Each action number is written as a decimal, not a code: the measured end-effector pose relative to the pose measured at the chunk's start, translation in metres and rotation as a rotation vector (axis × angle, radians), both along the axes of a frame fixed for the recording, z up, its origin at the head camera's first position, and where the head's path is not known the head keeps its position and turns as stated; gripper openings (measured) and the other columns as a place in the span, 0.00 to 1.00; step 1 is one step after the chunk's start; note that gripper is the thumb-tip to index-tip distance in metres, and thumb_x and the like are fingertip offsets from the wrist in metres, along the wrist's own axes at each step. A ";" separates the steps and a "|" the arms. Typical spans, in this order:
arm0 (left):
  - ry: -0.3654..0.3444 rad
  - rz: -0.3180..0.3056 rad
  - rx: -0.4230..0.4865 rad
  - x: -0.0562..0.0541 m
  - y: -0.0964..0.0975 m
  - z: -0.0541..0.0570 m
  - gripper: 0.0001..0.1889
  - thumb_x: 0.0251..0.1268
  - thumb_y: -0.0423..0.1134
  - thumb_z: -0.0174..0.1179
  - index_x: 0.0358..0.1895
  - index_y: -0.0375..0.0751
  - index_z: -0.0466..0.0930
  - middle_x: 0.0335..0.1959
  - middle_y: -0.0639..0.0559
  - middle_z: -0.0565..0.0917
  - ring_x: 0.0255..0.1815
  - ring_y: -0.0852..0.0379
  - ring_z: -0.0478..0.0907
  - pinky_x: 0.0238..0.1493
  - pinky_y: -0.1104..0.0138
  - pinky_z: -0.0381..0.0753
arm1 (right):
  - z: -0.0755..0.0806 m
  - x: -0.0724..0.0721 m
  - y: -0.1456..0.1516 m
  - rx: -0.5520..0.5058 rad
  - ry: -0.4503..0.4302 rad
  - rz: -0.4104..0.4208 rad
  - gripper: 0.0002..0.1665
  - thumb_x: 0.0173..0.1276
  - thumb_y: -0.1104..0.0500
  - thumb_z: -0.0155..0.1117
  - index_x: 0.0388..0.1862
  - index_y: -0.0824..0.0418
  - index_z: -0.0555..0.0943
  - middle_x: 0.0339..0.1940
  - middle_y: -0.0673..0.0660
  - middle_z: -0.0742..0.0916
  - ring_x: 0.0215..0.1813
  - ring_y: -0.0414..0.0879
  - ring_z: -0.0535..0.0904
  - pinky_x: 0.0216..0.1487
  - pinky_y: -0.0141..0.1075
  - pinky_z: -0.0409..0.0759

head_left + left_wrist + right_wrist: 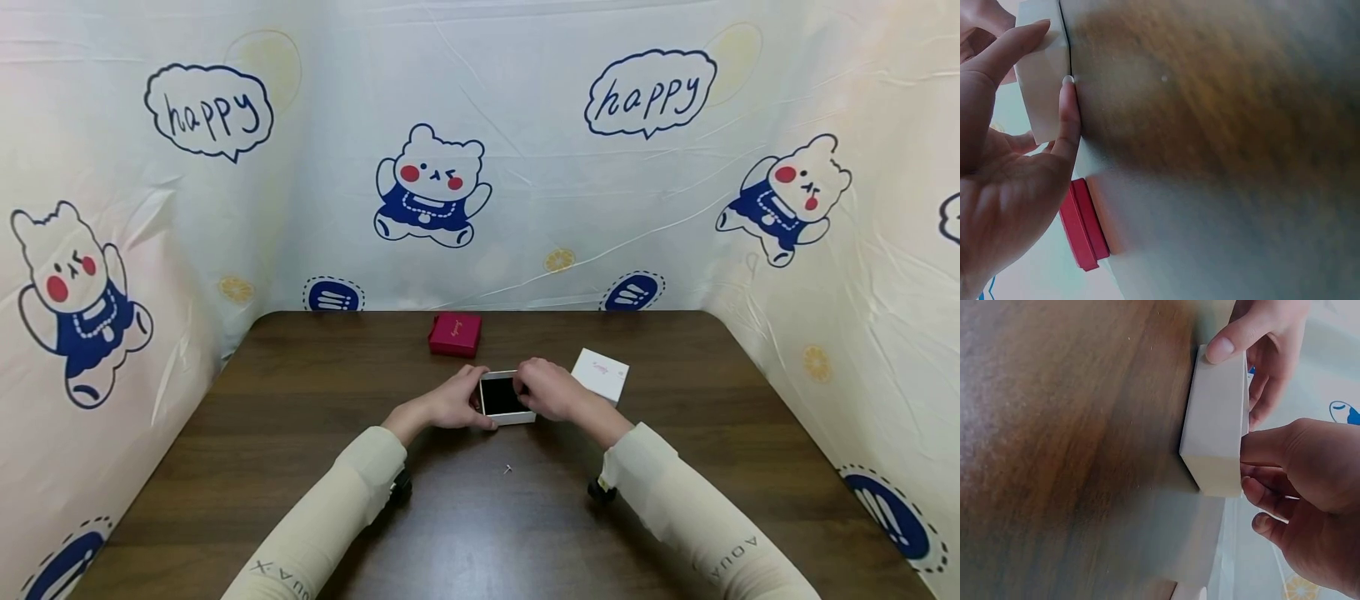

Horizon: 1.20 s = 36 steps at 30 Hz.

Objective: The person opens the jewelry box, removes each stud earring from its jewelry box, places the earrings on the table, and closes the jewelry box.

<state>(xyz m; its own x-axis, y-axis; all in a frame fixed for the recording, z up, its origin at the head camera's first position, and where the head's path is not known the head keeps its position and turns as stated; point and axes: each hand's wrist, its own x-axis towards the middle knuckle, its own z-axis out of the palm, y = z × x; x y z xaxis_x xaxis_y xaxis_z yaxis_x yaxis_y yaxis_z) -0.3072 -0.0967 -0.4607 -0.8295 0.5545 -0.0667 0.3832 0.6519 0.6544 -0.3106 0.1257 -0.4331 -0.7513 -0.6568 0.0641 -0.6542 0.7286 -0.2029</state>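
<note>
An open white box [507, 418] with a black padded inside [498, 395] sits on the table. My left hand [455, 398] grips its left end, with the thumb [1220, 350] along the near wall. The right hand [547, 389] bends over the right end, its index finger reaching past the rim. Those fingertips are hidden inside the box, so whatever they touch or pinch does not show. Nearer to me on the tabletop lies a tiny shiny piece [507, 469], too small to make out, perhaps a stud.
Behind the right hand lies a white lid [602, 374] with pink lettering. A small red box [455, 334] with gold script stands farther back, left of the white box. The brown wooden table [300, 500] ends at a printed cloth backdrop [525, 208].
</note>
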 end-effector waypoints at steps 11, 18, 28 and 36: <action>-0.011 -0.001 0.001 0.000 0.000 0.001 0.49 0.52 0.46 0.78 0.75 0.33 0.60 0.58 0.39 0.70 0.46 0.55 0.74 0.51 0.62 0.76 | 0.000 0.004 0.001 0.022 0.022 0.027 0.08 0.62 0.66 0.70 0.25 0.55 0.84 0.36 0.50 0.83 0.43 0.48 0.77 0.40 0.43 0.80; -0.018 -0.002 0.001 -0.001 0.000 0.002 0.49 0.53 0.46 0.78 0.75 0.33 0.60 0.60 0.38 0.70 0.48 0.54 0.73 0.53 0.61 0.76 | 0.003 0.007 0.003 0.007 0.017 0.035 0.07 0.62 0.66 0.71 0.28 0.56 0.84 0.42 0.53 0.83 0.44 0.48 0.79 0.43 0.43 0.81; -0.009 -0.008 0.012 0.000 0.000 -0.002 0.49 0.51 0.45 0.78 0.74 0.32 0.61 0.60 0.37 0.70 0.47 0.55 0.73 0.52 0.62 0.76 | 0.004 0.009 0.005 0.019 -0.012 0.034 0.04 0.62 0.65 0.71 0.30 0.58 0.85 0.38 0.52 0.82 0.42 0.48 0.78 0.42 0.44 0.80; -0.013 -0.003 0.012 0.001 0.000 0.000 0.48 0.52 0.45 0.78 0.74 0.33 0.61 0.60 0.37 0.70 0.47 0.54 0.73 0.52 0.61 0.76 | 0.008 0.012 0.006 0.010 -0.030 0.022 0.05 0.64 0.65 0.71 0.30 0.57 0.84 0.31 0.50 0.84 0.36 0.44 0.79 0.37 0.42 0.80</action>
